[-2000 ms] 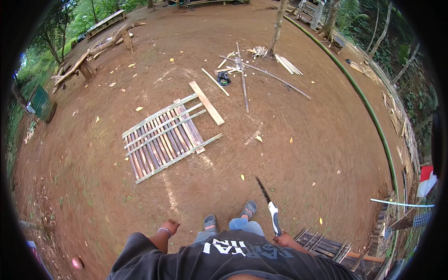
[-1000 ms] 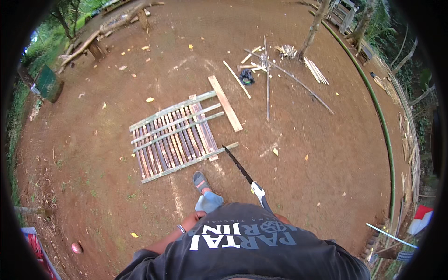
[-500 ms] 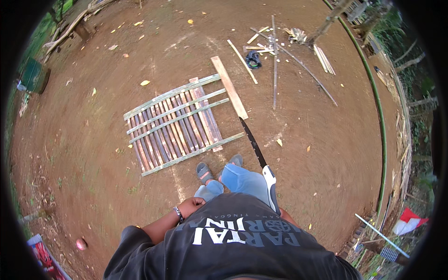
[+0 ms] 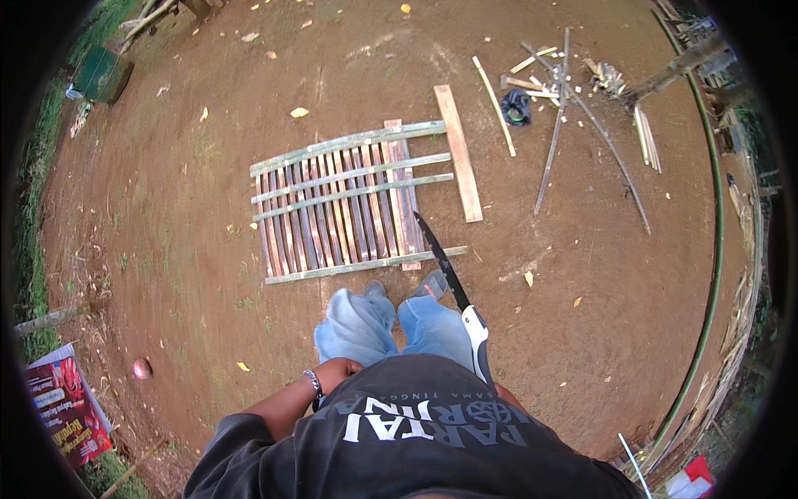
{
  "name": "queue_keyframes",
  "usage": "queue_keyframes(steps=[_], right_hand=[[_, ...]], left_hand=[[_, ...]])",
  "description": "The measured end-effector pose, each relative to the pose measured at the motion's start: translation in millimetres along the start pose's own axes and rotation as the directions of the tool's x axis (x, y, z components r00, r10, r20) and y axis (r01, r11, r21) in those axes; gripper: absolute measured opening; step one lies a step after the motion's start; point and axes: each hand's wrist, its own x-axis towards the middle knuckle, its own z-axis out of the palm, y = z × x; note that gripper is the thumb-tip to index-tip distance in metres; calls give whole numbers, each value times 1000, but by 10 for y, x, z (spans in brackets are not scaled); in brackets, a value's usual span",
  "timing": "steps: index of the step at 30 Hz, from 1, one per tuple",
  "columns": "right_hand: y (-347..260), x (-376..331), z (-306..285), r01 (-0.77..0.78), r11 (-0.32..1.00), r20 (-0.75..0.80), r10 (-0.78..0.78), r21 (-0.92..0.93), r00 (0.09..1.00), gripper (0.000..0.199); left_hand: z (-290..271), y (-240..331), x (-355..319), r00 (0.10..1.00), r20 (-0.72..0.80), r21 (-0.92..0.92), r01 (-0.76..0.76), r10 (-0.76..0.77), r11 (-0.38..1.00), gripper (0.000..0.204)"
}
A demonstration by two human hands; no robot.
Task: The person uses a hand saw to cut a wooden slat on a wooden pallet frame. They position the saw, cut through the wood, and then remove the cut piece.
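A hand saw point(image 4: 445, 270) with a dark blade and a white and dark handle sticks up in front of my right hip, its tip over the slatted panel. My right hand is hidden behind my shirt at the handle's lower end; only a bit of that forearm shows. My left hand point(image 4: 337, 373), with a chain bracelet at the wrist, rests at my waist, its fingers hidden. On the ground before my feet lies a panel point(image 4: 328, 204) of brown slats crossed by several greenish strips. A loose wooden plank point(image 4: 458, 154) lies at the strips' right ends.
Sticks, offcuts and a dark bag point(image 4: 516, 108) lie at the far right. A long green pole point(image 4: 715, 216) runs along the right side. A green drum point(image 4: 103, 75) stands far left. A printed banner point(image 4: 68, 406) and a round reddish object point(image 4: 142, 368) are at the lower left.
My view has shifted left, so the panel and sticks appear farther right. My feet have moved beside the panel's near edge. The saw's tip now overlaps the panel instead of the loose plank.
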Motion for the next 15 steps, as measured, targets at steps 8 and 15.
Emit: queue_keyframes(steps=[8,15], right_hand=[[121,889,-287,-156,987,-87,153,-30,984,32],[-372,2777,-870,133,991,-288,-122,20,950,34]], left_hand=[[-1115,-54,1535,981,-181,441,24,63,897,49],[-3086,-615,4212,892,-423,671,189,160,717,54]])
